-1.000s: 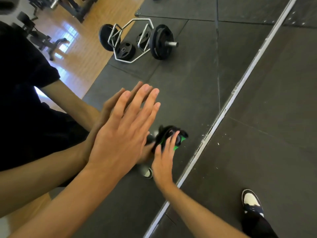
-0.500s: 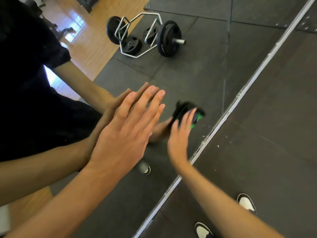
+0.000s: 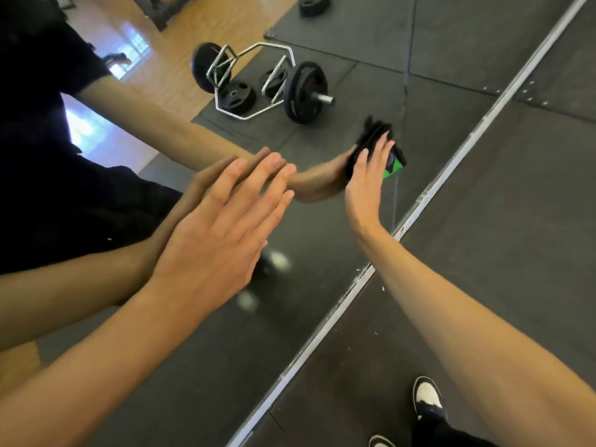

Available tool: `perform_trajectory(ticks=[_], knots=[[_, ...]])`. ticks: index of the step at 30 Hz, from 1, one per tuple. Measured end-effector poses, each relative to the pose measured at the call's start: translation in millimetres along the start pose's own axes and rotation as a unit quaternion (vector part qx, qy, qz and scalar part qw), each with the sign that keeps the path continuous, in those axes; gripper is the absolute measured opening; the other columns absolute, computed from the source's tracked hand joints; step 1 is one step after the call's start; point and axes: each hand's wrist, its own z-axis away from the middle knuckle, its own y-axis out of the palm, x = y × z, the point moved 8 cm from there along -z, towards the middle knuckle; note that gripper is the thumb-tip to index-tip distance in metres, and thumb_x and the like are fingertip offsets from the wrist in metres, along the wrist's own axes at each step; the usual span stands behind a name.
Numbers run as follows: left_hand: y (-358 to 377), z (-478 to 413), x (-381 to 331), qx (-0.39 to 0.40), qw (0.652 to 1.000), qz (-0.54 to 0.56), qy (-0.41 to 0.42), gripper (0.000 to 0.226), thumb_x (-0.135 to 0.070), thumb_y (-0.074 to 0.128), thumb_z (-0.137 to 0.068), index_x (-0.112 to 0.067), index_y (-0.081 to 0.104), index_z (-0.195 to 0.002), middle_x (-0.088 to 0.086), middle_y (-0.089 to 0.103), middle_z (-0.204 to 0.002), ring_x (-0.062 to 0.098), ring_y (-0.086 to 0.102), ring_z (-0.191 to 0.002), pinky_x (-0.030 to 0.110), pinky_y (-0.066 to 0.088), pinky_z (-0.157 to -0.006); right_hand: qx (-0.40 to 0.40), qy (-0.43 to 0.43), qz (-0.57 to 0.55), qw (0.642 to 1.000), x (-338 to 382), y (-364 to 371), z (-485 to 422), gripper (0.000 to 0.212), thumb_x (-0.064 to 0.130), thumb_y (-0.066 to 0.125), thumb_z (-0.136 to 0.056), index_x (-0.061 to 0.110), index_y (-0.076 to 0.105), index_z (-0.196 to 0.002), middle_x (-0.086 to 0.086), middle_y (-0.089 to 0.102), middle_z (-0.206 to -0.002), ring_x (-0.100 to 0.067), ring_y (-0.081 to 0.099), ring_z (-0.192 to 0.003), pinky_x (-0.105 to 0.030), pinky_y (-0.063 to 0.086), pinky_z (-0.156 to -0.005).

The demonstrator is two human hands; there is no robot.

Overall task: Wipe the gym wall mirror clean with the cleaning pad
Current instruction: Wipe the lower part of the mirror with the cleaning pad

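- Where the right hand (image 3: 364, 182) presses against the wall mirror (image 3: 371, 59), a black cleaning pad with a green patch (image 3: 392, 162) sits under its straight fingers, right of the frame's centre and slightly blurred.
- Left of it, the left hand (image 3: 222, 240) lies flat on the glass, fingers straight and slightly spread, holding nothing.
- Both hands meet their reflections in the mirror.
- A metal mirror edge strip (image 3: 429, 191) runs diagonally from upper right to bottom centre.
- Reflected in the upper centre: a hex trap bar with black weight plates (image 3: 274, 85) on dark rubber flooring.
- At bottom right, a black-and-white shoe (image 3: 427, 396) stands on the black floor mat (image 3: 532, 221).
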Motion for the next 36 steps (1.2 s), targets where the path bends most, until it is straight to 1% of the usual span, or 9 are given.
perform_trajectory(ticks=[6,9,11,14,16,21,25,31,36], knots=[[5,1,-5,-0.006,1.000,0.014,0.006,0.073,-0.040,0.020,-0.107,-0.002,0.006,-0.168,0.026,-0.011,-0.174,0.046,-0.009,-0.161,0.061,-0.017,-0.125,0.086,-0.052,0.045,0.994,-41,13,50,0.064,0.039,0.032,-0.109,0.017,0.007,-0.165,-0.006,-0.010,-0.173,-0.024,0.003,-0.159,-0.031,0.008,-0.124],[1,1,1,-0.054,0.993,0.099,-0.025,0.065,-0.030,0.029,-0.105,-0.001,0.031,-0.163,0.024,0.009,-0.174,0.043,0.006,-0.162,0.057,-0.008,-0.129,0.083,-0.079,0.063,0.991,-39,8,37,0.069,0.046,0.030,-0.108,0.015,0.009,-0.166,-0.007,-0.011,-0.174,-0.026,0.002,-0.160,-0.030,0.009,-0.124],[-8,-5,-1,-0.079,0.982,0.160,-0.067,0.057,-0.027,0.046,-0.100,-0.001,0.051,-0.151,0.022,0.023,-0.172,0.042,0.016,-0.160,0.055,-0.001,-0.130,0.085,-0.087,0.057,0.991,-40,8,32,0.070,0.049,0.031,-0.107,0.016,0.009,-0.165,-0.007,-0.012,-0.173,-0.024,0.000,-0.160,-0.031,0.009,-0.126],[-14,-23,-29,-0.080,0.967,0.207,-0.129,0.058,-0.030,0.067,-0.091,-0.005,0.061,-0.143,0.023,0.027,-0.170,0.042,0.023,-0.159,0.055,0.011,-0.130,0.097,-0.115,0.059,0.987,-45,6,30,0.071,0.051,0.033,-0.107,0.016,0.014,-0.165,-0.008,-0.011,-0.173,-0.027,0.001,-0.160,-0.039,0.011,-0.128],[-11,-39,-45,-0.091,0.962,0.201,-0.162,0.060,-0.031,0.065,-0.092,-0.007,0.059,-0.146,0.022,0.026,-0.171,0.040,0.025,-0.159,0.053,0.015,-0.130,0.094,-0.159,0.080,0.980,-46,3,23,0.069,0.052,0.034,-0.108,0.017,0.017,-0.165,-0.012,-0.008,-0.173,-0.032,0.005,-0.160,-0.042,0.012,-0.128],[19,-45,-71,-0.121,0.941,0.122,-0.291,0.067,-0.042,0.059,-0.098,-0.012,0.048,-0.158,0.019,0.028,-0.170,0.037,0.023,-0.158,0.050,0.007,-0.131,0.085,-0.279,0.095,0.952,-56,3,9,0.062,0.050,0.033,-0.109,0.024,0.016,-0.163,-0.020,-0.003,-0.172,-0.043,0.006,-0.158,-0.058,0.015,-0.126],[43,-48,-102,-0.118,0.946,0.060,-0.295,0.074,-0.055,0.045,-0.104,-0.015,0.034,-0.165,0.018,0.019,-0.174,0.040,0.016,-0.161,0.055,0.005,-0.130,0.046,-0.377,0.098,0.920,-59,4,1,0.063,0.050,0.033,-0.109,0.018,0.027,-0.163,-0.026,0.005,-0.170,-0.046,0.009,-0.156,-0.070,0.015,-0.120],[69,-41,-140,-0.119,0.939,-0.055,-0.317,0.089,-0.070,0.037,-0.104,-0.017,0.012,-0.170,0.014,0.007,-0.177,0.038,0.010,-0.163,0.056,0.007,-0.128,0.004,-0.462,0.117,0.879,-68,6,-8,0.064,0.056,0.029,-0.108,0.028,0.022,-0.164,-0.020,0.004,-0.172,-0.040,0.013,-0.158,-0.069,0.010,-0.122],[67,-40,-139,-0.158,0.927,-0.072,-0.333,0.084,-0.067,0.042,-0.103,-0.017,0.023,-0.168,0.015,0.012,-0.176,0.037,0.011,-0.163,0.058,0.012,-0.129,0.003,-0.483,0.122,0.867,-71,4,-11,0.067,0.065,0.020,-0.105,0.037,0.014,-0.165,-0.011,-0.003,-0.174,-0.044,0.015,-0.157,-0.064,0.008,-0.123]])
